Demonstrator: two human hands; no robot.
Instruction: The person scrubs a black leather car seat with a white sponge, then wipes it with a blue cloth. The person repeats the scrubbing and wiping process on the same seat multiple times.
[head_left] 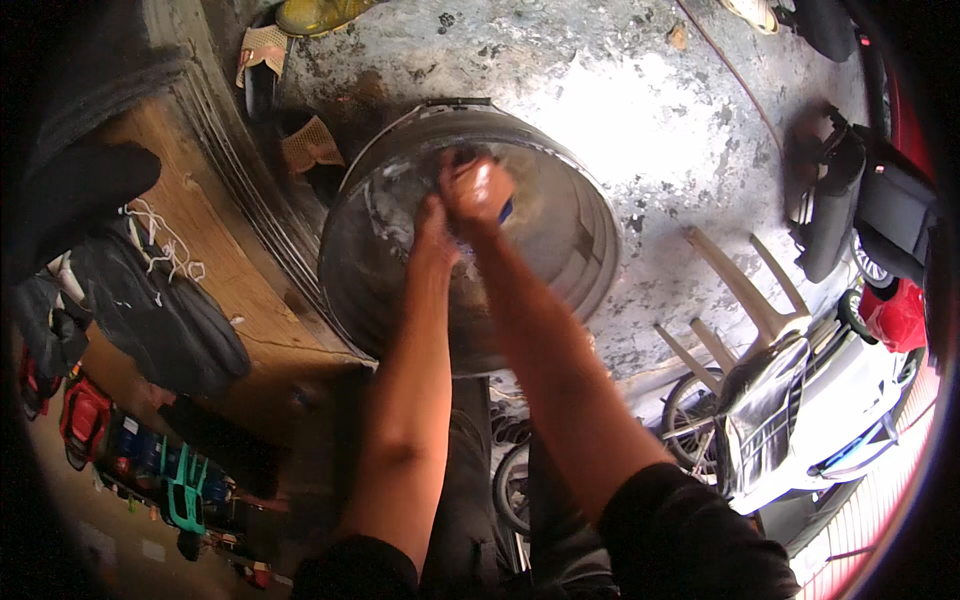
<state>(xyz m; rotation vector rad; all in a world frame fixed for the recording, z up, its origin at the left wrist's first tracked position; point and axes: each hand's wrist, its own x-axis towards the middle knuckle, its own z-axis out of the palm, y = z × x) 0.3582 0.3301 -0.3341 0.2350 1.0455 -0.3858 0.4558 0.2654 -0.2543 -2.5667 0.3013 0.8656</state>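
A large round metal tub (600,235) stands on the floor in front of me, with whitish wet streaks on its inside. Both my hands reach down into it, close together and smeared by motion. My right hand (478,192) is curled, knuckles up, over something I cannot make out. A small bit of blue (506,210) shows at its edge, and something dark lies by its far side. Touching or nearly touching its wrist is my left hand (435,232); the thumb side shows, while the fingers are hidden or blurred.
Right of the tub lies a tipped plastic chair (765,315), near a bicycle wheel (690,410). Dark bags (150,300) with white cords rest on wooden boards (235,260) at the left. Sandals (312,145) and a yellow shoe (318,14) are beyond the tub.
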